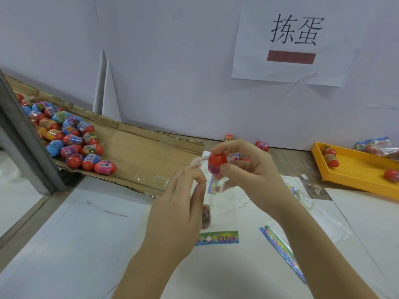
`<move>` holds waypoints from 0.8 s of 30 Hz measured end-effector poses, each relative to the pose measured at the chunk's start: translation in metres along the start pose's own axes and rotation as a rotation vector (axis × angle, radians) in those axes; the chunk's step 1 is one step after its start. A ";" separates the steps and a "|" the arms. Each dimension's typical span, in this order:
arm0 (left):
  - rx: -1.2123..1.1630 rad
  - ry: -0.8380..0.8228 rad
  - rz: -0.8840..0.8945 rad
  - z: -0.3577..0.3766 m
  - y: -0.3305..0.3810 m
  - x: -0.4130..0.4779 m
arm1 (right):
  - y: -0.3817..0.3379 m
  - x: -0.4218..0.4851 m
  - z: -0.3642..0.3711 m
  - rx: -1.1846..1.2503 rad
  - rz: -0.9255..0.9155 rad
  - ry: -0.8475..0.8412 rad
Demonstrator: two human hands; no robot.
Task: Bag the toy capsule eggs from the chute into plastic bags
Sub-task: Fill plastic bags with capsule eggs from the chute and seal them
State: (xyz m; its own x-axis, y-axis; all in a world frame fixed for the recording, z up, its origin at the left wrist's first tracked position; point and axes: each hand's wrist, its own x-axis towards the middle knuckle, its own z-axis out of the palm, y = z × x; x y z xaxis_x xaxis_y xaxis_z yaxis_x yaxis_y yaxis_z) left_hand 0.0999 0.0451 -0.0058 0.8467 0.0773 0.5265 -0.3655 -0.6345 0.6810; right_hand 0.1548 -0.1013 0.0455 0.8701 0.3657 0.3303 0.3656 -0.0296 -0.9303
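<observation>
**A:** Fingers first. What is the right hand (254, 175) doing?

**B:** Thumb and fingertips are curled round one red capsule egg (217, 160). It is held up off the table, at the top of a clear plastic bag (218, 186).

**A:** And the left hand (177, 208)?

**B:** Thumb and forefinger are pressed together, pinching the bag's upper edge just beside the egg. Something white shows at the fingertips, and it cannot be told what it is.

**A:** Is anything in the bag yet?

**B:** There is a dark rounded shape (206, 215) low in it, half hidden by the left hand. It is likely an egg, not certain.

**A:** So which step?

**B:** Loading, by the look of it — the egg is at the mouth and not yet dropped.

**A:** What does the next move call for?

**B:** The left pinch should hold the mouth open while the right hand lowers the egg and lets go. Thin film folds shut easily.

**A:** Further out?

**B:** The cardboard chute (140, 152) lies to the left with a heap of eggs (71, 139) on it. Spare bags (218, 237) lie flat near the wrists — a yellow tray (356, 171) with a few eggs sits far right.
</observation>
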 end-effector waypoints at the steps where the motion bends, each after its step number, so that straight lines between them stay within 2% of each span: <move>1: -0.022 -0.011 -0.006 0.000 0.000 0.000 | 0.000 0.000 -0.001 -0.009 0.006 -0.002; 6: -0.073 -0.016 -0.002 0.002 0.000 0.001 | -0.002 -0.002 -0.005 -0.090 0.043 -0.025; 12: -0.097 0.072 -0.008 0.004 -0.004 0.000 | -0.001 -0.003 -0.004 -0.369 0.000 -0.002; 15: -0.072 0.126 0.059 0.004 -0.003 0.000 | 0.001 -0.002 -0.004 -0.476 0.044 -0.024; 18: -0.048 0.147 0.096 0.004 -0.004 0.000 | 0.002 -0.003 -0.002 -0.442 0.065 -0.038; 21: -0.026 0.192 0.094 0.002 -0.005 0.002 | 0.006 -0.005 0.002 -0.288 0.040 0.074; 22: -0.025 0.209 0.084 0.002 -0.006 0.002 | 0.008 -0.005 0.002 -0.247 0.070 0.085; 24: -0.054 0.232 0.056 0.002 -0.007 0.003 | 0.013 -0.003 0.003 -0.198 0.221 -0.007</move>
State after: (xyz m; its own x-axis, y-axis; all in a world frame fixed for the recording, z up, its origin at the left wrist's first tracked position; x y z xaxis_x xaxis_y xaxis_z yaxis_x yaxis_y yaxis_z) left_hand 0.1053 0.0483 -0.0098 0.7155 0.2215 0.6625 -0.4346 -0.6013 0.6704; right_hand 0.1557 -0.1001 0.0320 0.9339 0.3363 0.1212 0.2252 -0.2902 -0.9301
